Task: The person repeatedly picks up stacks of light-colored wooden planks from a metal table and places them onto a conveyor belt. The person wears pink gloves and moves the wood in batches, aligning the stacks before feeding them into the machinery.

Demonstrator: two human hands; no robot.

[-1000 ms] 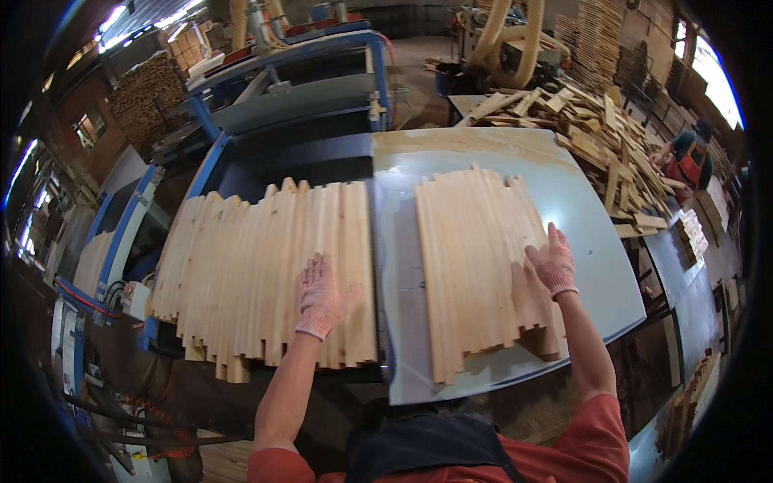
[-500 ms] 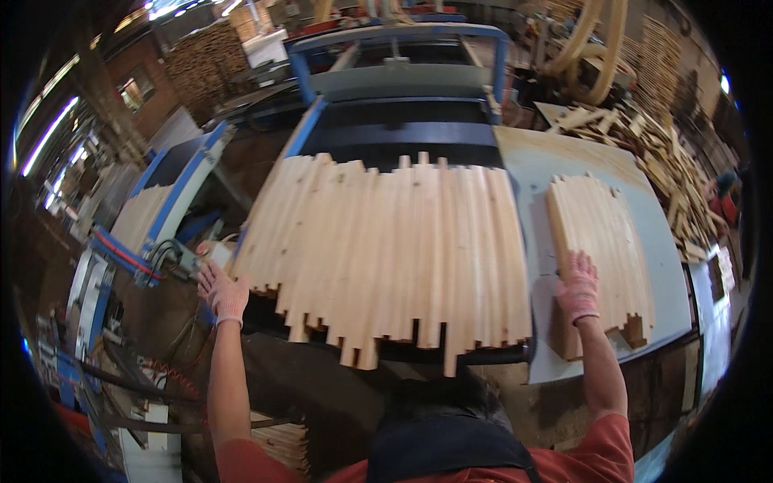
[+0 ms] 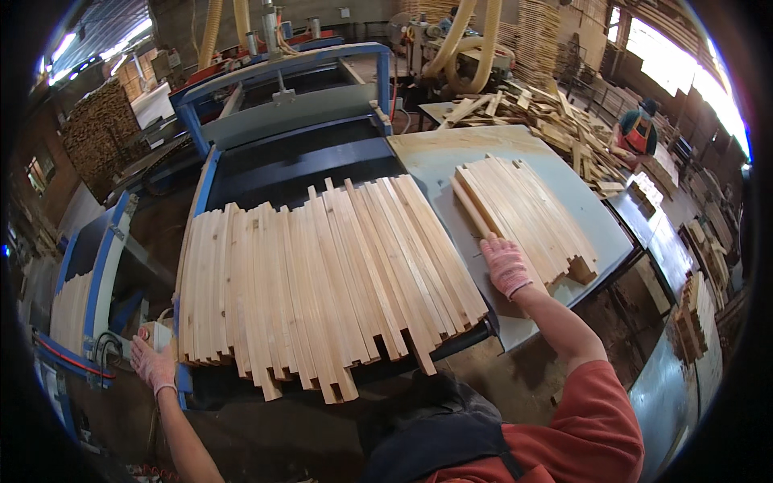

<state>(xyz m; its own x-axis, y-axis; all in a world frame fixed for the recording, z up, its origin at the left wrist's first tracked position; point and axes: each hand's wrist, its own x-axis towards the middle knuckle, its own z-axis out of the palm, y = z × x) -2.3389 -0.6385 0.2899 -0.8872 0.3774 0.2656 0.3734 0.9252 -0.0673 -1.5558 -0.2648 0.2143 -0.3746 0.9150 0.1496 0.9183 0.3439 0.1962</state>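
Note:
My left hand [image 3: 155,362], in a pink-white knit glove, is at a small pale box with a red button [image 3: 147,332] beside the machine's blue frame. Its fingers are stretched out. My right hand [image 3: 507,267], gloved alike, lies along the left edge of a stack of pale wooden strips [image 3: 527,211], fingers extended over the edge strip. The underside of that hand is hidden. This stack rests on a grey-blue side table [image 3: 435,173]. Between my arms, a wide row of wooden strips [image 3: 314,282] with uneven ends lies side by side on the machine's dark bed [image 3: 278,165].
A blue gantry frame [image 3: 282,60] spans the bed at the far end. Behind the side table is a heap of wood offcuts [image 3: 555,125]. Another person [image 3: 638,133] stands at the far right. A second blue-framed conveyor [image 3: 88,274] holds more strips at left.
My view has swung to the right, so everything appears shifted left. My right hand has slid from the top of the small stack to its left edge. My left hand remains by the box.

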